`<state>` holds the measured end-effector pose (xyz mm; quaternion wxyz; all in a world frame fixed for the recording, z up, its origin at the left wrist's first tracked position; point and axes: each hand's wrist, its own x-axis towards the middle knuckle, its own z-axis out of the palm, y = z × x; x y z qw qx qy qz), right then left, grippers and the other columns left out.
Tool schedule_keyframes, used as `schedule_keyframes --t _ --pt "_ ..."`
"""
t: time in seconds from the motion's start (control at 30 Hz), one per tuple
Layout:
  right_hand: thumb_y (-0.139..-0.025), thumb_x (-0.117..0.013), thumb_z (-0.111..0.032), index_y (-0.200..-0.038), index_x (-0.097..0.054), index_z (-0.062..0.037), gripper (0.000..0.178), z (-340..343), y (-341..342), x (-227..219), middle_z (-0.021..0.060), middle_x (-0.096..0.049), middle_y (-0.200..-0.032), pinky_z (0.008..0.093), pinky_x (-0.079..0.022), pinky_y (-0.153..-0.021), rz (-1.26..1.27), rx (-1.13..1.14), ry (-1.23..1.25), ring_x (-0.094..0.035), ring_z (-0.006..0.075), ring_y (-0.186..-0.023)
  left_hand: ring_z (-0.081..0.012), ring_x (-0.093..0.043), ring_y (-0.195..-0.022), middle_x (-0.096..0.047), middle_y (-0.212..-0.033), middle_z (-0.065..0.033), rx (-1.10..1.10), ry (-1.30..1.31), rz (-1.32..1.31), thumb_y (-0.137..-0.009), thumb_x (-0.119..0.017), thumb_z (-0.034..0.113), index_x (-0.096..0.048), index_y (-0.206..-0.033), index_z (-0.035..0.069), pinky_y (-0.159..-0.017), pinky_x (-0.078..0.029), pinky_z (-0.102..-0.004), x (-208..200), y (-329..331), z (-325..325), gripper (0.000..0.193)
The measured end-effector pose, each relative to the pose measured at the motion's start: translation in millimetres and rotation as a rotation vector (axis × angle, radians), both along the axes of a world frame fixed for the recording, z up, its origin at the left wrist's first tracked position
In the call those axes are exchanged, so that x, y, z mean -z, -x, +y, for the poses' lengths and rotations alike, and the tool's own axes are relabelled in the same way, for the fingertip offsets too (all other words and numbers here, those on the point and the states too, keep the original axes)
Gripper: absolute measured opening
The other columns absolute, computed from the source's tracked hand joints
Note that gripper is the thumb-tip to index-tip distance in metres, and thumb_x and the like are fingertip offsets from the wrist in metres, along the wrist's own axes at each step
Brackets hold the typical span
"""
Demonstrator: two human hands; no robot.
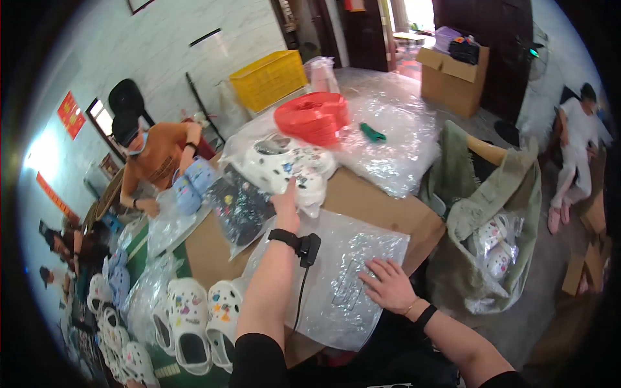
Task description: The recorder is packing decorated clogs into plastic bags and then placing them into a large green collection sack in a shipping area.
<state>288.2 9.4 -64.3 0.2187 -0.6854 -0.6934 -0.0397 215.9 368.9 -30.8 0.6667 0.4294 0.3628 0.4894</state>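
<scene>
My right hand lies flat, fingers spread, on the right part of a clear plastic bag spread over the cardboard. Farther out, my left hand reaches to the near side of white clogs with colourful charms, wrapped in clear plastic. Its index finger is stretched out against the wrapping; the other fingers are partly hidden. Just left of that hand is a bagged dark pair of clogs. Loose white clogs with charms stand at the near left, beside my left forearm.
A co-worker in orange handles blue clogs and a bag across the table. Red plastic tape roll, green tool and stacked bags lie beyond. An open sack holds bagged clogs at right; a yellow crate stands behind.
</scene>
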Motion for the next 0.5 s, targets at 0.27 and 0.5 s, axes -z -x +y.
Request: schedule_keyframes --t 0.27,0.5 --pt "-0.09 -0.058 -0.035 -0.131 -0.053 -0.0154 0.045 0 -1 -1 0.0101 -0.047 -0.137 0.0451 -0.029 -0.11 0.102 -0.018 -0.045 -0.041 0.0276 -0.13 -0.0308 -0.059 -0.104 -0.053 -0.122 -0.0253 -0.371 -0.078 0.269 -0.07 -0.086 0.032 -0.029 -0.127 -0.01 -0.087 -0.052 -0.0402 1 -27 19 0.09" --pt "-0.091 -0.06 -0.025 -0.114 -0.062 -0.0102 0.028 -39 -42 -15 0.011 -0.053 -0.129 0.0445 -0.037 -0.104 0.499 -0.055 -0.35 -0.047 0.0303 -0.122 -0.0252 -0.048 -0.123 -0.044 -0.138 -0.0163 0.314 -0.868 0.538 -0.078 -0.053 -0.011 -0.031 -0.146 0.003 -0.106 -0.038 -0.0364 -8 37 -11 0.073"
